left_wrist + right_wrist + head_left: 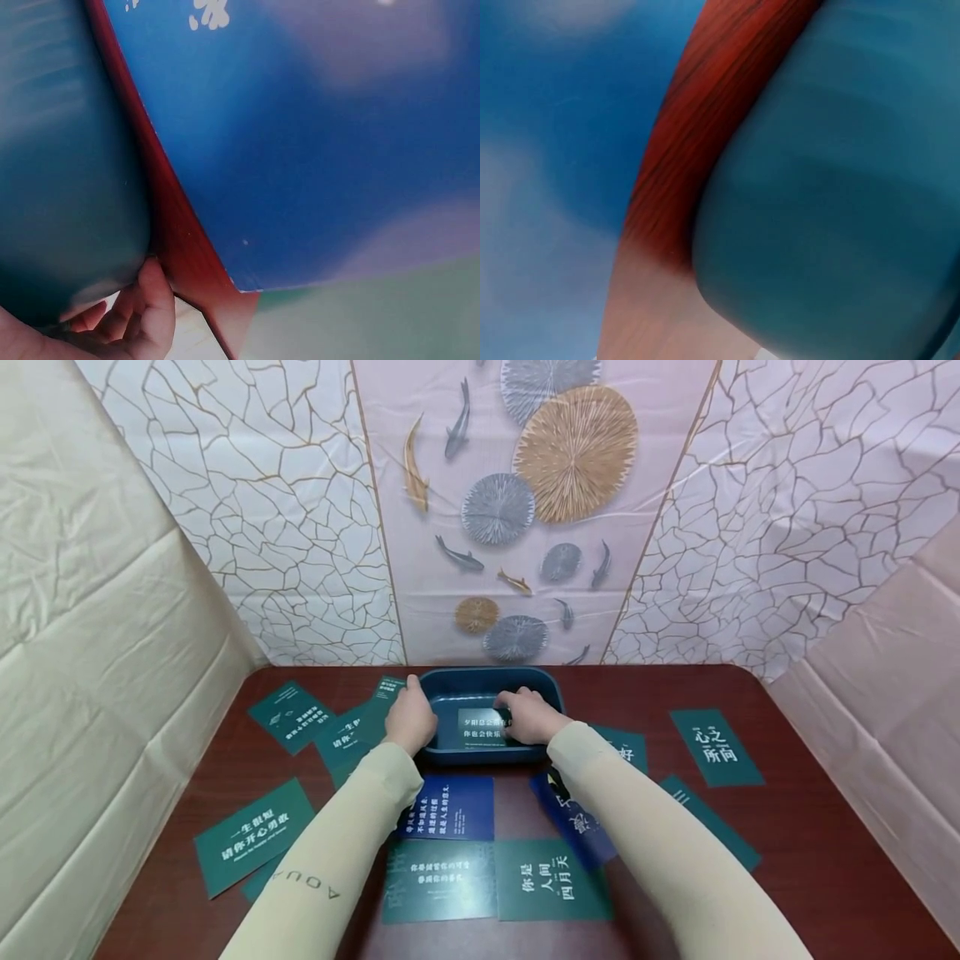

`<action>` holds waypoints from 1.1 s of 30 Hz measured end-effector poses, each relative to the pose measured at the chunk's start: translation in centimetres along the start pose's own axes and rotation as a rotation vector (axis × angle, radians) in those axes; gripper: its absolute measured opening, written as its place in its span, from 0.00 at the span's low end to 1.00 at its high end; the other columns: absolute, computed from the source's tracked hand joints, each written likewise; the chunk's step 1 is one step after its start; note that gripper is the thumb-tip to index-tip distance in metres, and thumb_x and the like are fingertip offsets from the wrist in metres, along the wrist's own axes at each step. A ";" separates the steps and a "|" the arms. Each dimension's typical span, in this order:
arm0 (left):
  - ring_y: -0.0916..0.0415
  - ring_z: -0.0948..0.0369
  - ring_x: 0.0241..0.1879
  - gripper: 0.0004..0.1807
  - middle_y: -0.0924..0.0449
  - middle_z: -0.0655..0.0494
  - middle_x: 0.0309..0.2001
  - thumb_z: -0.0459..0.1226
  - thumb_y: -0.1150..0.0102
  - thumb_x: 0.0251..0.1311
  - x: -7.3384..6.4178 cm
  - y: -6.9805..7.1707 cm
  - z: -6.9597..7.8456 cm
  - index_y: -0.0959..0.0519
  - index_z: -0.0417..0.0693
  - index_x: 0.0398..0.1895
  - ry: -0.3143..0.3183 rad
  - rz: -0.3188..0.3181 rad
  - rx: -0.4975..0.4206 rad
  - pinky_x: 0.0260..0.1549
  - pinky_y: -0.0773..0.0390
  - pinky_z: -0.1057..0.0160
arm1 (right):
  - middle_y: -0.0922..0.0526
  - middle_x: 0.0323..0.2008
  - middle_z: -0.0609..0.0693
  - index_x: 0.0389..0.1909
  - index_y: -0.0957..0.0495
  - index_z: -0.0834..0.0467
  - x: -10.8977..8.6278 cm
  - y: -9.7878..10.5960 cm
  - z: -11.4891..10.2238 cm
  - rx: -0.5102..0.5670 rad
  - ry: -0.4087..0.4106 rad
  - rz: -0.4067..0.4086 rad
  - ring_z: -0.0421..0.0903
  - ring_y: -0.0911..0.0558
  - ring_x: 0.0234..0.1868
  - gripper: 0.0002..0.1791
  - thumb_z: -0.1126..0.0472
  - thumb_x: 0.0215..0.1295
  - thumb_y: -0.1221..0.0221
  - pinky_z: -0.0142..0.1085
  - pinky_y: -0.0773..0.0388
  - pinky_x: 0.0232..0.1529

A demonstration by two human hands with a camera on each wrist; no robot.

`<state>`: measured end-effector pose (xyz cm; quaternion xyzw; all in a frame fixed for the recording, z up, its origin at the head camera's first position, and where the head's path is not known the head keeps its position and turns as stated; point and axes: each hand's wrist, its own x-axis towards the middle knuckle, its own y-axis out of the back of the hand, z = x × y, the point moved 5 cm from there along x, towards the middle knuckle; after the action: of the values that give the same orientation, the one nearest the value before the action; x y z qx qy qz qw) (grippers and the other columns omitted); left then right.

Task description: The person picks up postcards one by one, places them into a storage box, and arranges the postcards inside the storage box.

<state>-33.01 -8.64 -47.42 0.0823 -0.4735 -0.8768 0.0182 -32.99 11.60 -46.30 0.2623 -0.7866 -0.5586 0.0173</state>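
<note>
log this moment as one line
left hand: holds tray at left end | right hand: over card in tray, grip unclear | other cards: spread on table

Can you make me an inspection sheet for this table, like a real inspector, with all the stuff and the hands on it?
Surface: dark red-brown table with rounded far corners.
Job's things: a dark blue tray near the far edge; a green card with white writing inside it.
Clutter: green cards and blue cards spread around the tray, some overlapping, some partly hidden by the sleeves.
Hands: left hand grips the tray's left end; right hand reaches into the tray at the card's right side; whether it pinches the card, I can't tell.
Cables: nothing seen.
Surroundings: patterned backdrop with fish and round shapes behind; plain cream sheets left and right.
</note>
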 end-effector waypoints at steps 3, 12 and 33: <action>0.25 0.45 0.45 0.39 0.35 0.39 0.63 0.34 0.48 0.66 -0.1 0.0 -0.1 0.55 0.42 0.75 0.002 -0.001 0.000 0.42 0.24 0.45 | 0.34 0.61 0.60 0.65 0.31 0.53 0.2 -0.3 0.1 -0.004 -0.013 -0.024 0.59 0.38 0.63 0.27 0.59 0.66 0.38 0.51 0.35 0.59; 0.25 0.45 0.46 0.40 0.36 0.39 0.64 0.34 0.48 0.66 0.2 -0.2 -0.5 0.56 0.43 0.75 0.033 -0.010 0.006 0.43 0.24 0.46 | 0.36 0.61 0.59 0.65 0.31 0.51 0.8 -0.6 -0.3 -0.050 -0.037 -0.066 0.57 0.37 0.58 0.27 0.58 0.66 0.38 0.50 0.36 0.59; 0.24 0.46 0.40 0.39 0.34 0.39 0.61 0.34 0.48 0.66 -0.2 0.0 0.1 0.56 0.42 0.75 0.010 -0.012 0.015 0.38 0.23 0.47 | 0.35 0.61 0.60 0.64 0.30 0.53 0.1 0.1 -1.0 -0.051 -0.059 -0.032 0.58 0.36 0.61 0.25 0.61 0.66 0.40 0.52 0.34 0.58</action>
<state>-32.87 -8.51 -47.34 0.0895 -0.4793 -0.8730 0.0145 -32.74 10.69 -45.86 0.2578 -0.7679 -0.5863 -0.0078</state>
